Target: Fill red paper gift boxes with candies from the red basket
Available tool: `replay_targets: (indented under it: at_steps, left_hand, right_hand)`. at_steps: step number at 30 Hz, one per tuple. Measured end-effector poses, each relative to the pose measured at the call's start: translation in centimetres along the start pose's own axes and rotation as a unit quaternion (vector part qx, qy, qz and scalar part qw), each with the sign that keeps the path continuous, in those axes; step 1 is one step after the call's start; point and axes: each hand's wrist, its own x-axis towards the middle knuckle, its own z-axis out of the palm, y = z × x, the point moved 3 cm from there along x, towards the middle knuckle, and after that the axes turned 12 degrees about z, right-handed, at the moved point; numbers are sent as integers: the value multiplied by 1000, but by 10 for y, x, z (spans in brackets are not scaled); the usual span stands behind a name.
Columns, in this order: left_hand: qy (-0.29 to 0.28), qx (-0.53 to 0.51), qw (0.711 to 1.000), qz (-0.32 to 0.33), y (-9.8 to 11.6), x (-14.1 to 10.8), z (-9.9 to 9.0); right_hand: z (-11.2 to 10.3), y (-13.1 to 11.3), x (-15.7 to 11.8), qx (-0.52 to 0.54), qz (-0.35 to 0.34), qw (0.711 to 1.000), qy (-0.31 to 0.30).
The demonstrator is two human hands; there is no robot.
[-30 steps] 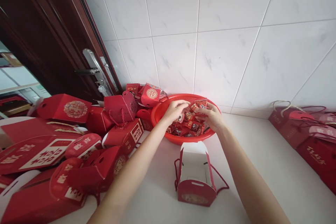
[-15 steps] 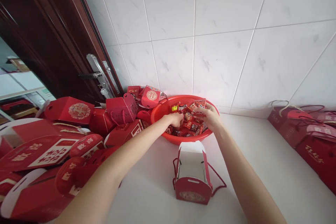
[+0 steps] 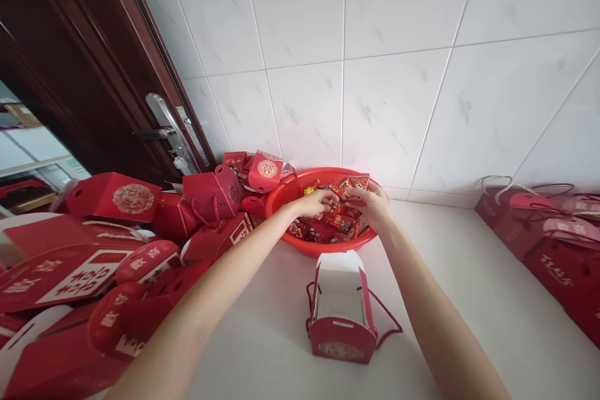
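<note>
Small wrapped candies (image 3: 323, 229) lie in a red plastic basket (image 3: 300, 246) against the wall. My right hand (image 3: 375, 205) is over the basket's right side, its fingers closed on red candy packets (image 3: 359, 184). Over the middle of the candies is my left hand (image 3: 315, 203), its fingers bent and drawn together; what they hold, if anything, is too small to name. In front of the basket stands a red gift box (image 3: 344, 340) with its top open, a white inside and red rope handles. Its inside shows no candies.
Many red gift boxes (image 3: 112, 197) are heaped on the left side of the white table (image 3: 262, 325). More red boxes (image 3: 534, 237) with rope handles stand at the right. Behind are a tiled wall (image 3: 304, 12) and a dark door (image 3: 94, 62).
My left hand has risen slightly from among the candies, with its fingers now more in sight. My right hand keeps its packets in nearly the same place. The view has shifted a little.
</note>
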Motion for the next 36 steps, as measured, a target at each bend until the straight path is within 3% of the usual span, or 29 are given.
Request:
replay_targets:
  at_steps: [13,22,25,29,36]
  left_hand:
    - [42,-122,991,25,16,-4,-3]
    - [106,-262,957,67,31,-12,-14]
    - [141,-329,930,84,41,-20,-18]
    - [212,-399,883,127,62,-34,-18]
    - [175,-388,889,168,101,-51,-7]
  right_hand:
    - [2,-3,-2,-6,5,1000,18]
    - [2,-3,-2,-3,-3,998,65]
    - [1,-3,-1,2,3,998,67]
    - [1,-3,-1,-6,0,999,48]
    - [13,-12,-13,-50,-36,996,-70]
